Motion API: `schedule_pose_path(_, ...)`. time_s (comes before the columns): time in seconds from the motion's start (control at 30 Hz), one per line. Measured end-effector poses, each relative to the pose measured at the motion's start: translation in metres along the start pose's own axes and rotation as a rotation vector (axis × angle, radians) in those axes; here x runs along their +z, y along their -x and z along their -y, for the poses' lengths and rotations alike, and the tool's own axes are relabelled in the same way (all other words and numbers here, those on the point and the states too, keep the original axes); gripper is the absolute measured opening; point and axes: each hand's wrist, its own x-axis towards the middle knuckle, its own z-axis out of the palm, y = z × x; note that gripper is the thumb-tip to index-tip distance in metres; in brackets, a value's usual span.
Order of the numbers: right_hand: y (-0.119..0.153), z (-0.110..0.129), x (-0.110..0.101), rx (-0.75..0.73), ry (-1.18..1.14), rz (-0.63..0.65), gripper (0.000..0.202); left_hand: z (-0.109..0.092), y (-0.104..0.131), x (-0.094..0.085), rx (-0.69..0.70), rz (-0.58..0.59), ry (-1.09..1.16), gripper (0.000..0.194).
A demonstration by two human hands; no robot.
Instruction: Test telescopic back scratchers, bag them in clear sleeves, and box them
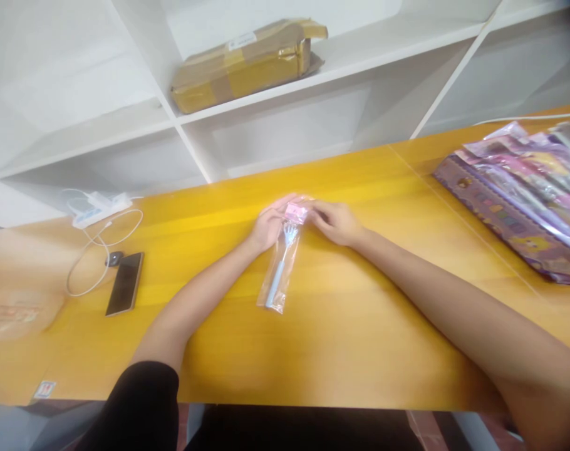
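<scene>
A clear plastic packet (279, 269) lies on the yellow wooden table (360, 338), with a light blue hand-shaped stick inside and a pink label at its top end. My left hand (269, 227) touches the packet's upper left side, its fingers stretched toward the label. From the other side, my right hand (334, 220) has its curled fingers at the label's right edge. Blur at the label hides how firmly either hand grips it.
A purple patterned box (505, 219) heaped with packets stands at the right. At the left are a phone (125, 284), a cable and a white power strip (101, 210). Behind the table, a cardboard box (242, 66) rests on a white shelf (383, 53).
</scene>
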Motion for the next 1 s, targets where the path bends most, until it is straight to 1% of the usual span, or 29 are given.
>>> schedule_pose_path(0.23, 0.0, -0.002, -0.001, 0.012, -0.034, 0.013, 0.037, 0.001, 0.0, 0.0, 0.008, -0.001, -0.014, 0.059)
schedule_pose_path(0.3, -0.001, -0.001, -0.002, 0.046, -0.056, -0.034, 0.036, 0.001, 0.0, 0.0, 0.005, -0.005, -0.024, 0.059)
schedule_pose_path(0.43, -0.004, -0.003, -0.002, 0.147, -0.117, -0.204, 0.04, 0.0, 0.0, -0.001, -0.005, 0.001, -0.037, 0.058)
schedule_pose_path(0.5, -0.006, -0.006, -0.001, 0.176, -0.136, -0.228, 0.04, 0.0, 0.0, -0.001, -0.008, 0.007, -0.042, 0.058)
schedule_pose_path(0.6, -0.008, -0.009, 0.001, 0.196, -0.147, -0.193, 0.045, 0.001, 0.0, 0.0, -0.011, 0.007, -0.057, 0.057)
schedule_pose_path(0.67, -0.008, -0.01, 0.002, 0.201, -0.139, -0.196, 0.047, 0.005, -0.001, -0.002, -0.016, -0.014, -0.077, 0.062)
schedule_pose_path(0.77, -0.007, -0.011, 0.002, 0.201, -0.112, -0.263, 0.045, 0.016, -0.004, -0.008, -0.033, -0.053, -0.161, 0.072)
schedule_pose_path(0.87, -0.006, -0.01, 0.001, 0.2, -0.095, -0.295, 0.041, 0.029, -0.007, -0.017, -0.038, -0.044, -0.265, 0.063)
schedule_pose_path(0.93, -0.006, -0.009, 0.001, 0.19, -0.092, -0.274, 0.04, 0.034, -0.009, -0.022, -0.033, -0.032, -0.308, 0.057)
schedule_pose_path(1.0, -0.005, -0.007, 0.001, 0.166, -0.102, -0.221, 0.04, 0.037, -0.01, -0.025, -0.021, -0.042, -0.333, 0.055)
